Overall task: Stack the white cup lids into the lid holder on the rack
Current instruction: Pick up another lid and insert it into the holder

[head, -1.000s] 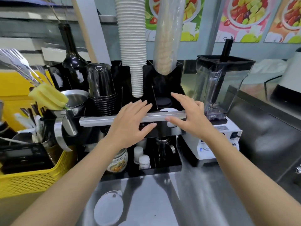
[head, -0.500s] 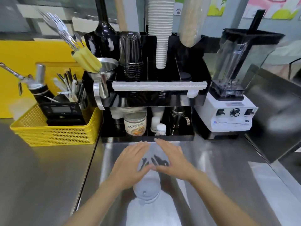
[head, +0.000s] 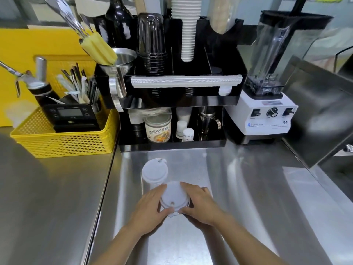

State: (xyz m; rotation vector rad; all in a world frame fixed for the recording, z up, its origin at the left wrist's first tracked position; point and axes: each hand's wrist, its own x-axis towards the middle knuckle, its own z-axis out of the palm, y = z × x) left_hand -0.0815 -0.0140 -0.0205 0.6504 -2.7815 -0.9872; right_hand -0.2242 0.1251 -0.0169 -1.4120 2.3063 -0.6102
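A stainless steel counter (head: 248,188) fills the lower part of the view. At its back stands the black rack (head: 172,96), the landmark here: two tiers, with stacked dark cups (head: 151,44) and a column of white paper cups (head: 186,27) in its upper compartments and jars and small bottles on its lower shelf. A white lid (head: 225,91) shows at the right end of the upper tier, under the grey bar. Right of the rack sits a white blender (head: 267,115) with a clear jug. Left of the rack is a yellow basket (head: 63,142) holding a black scale and utensils.

In front of the rack, on the counter, a white cup lid (head: 155,171) lies flat. Just nearer the person, a second lid (head: 174,197) is gripped from both sides: the left hand (head: 150,207) curls its fingers and thumb against the lid's left edge, and the right hand (head: 200,203) presses against its right edge.
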